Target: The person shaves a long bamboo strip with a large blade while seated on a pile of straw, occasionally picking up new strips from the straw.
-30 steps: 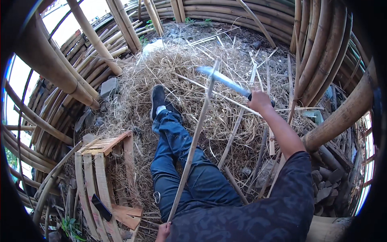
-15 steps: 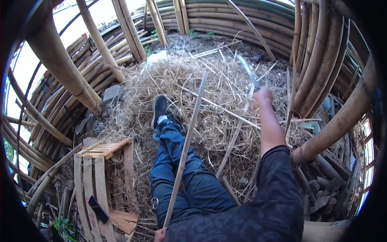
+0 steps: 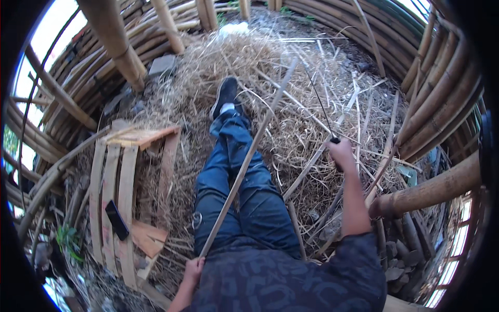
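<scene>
My left hand is closed round the near end of a long bamboo strip, low beside my left hip. The strip slants up and away to the right across my outstretched legs, its far end over the heap of shavings. On the right, my right hand grips the dark handle of a long knife. Its thin blade appears nearly edge-on and points away, leaning a little left. Blade and strip look apart, though their depth is hard to judge.
Curly bamboo shavings cover the ground round my legs. A slatted wooden crate with a dark phone on it stands at left. Thick bamboo poles rise at left, and another pole crosses at right. Stacked bamboo lines the back.
My right hand has drawn the knife back nearer to me, and the blade has turned from broadside to nearly edge-on. My left hand still holds the strip. The view has tilted down.
</scene>
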{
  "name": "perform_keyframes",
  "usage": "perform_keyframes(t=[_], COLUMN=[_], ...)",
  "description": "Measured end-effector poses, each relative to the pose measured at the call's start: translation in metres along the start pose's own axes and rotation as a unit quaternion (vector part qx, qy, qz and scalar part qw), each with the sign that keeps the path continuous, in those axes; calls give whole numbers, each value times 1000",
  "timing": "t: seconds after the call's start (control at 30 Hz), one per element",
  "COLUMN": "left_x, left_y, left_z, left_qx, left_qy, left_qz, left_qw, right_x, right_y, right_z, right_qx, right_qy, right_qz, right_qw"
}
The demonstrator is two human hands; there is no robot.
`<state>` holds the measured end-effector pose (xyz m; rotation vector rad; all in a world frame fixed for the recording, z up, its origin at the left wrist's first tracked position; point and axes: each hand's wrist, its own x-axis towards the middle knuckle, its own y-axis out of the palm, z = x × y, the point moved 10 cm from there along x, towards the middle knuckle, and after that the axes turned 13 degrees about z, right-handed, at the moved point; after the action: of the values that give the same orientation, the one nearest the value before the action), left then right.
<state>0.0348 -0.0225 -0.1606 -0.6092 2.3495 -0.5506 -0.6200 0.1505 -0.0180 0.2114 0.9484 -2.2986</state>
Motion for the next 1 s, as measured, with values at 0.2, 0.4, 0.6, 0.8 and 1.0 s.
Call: perform_keyframes(t=[0.2, 0.4, 0.6, 0.8, 1.0], left_x=[-13, -34, -19, 20, 36], left_y=[-101, -169, -179, -133, -69], left_z=[-126, -201, -219, -215, -239], left_qx=[311, 330, 247, 15, 108], left_qy=[-35, 1, -65, -20, 53], left_qz=[-169, -326, -255, -108, -15], left_qw=[935, 886, 933, 994, 993], right_x=[-94, -139, -150, -156, -158], right_y=[123, 138, 122, 135, 132], right_z=[-15, 6, 31, 36, 22], right_qx=[189, 121, 88, 314, 352], right_qy=[-90, -138, -146, -131, -112], right_qz=[29, 62, 45, 119, 96], right_qw=[977, 981, 984, 933, 925])
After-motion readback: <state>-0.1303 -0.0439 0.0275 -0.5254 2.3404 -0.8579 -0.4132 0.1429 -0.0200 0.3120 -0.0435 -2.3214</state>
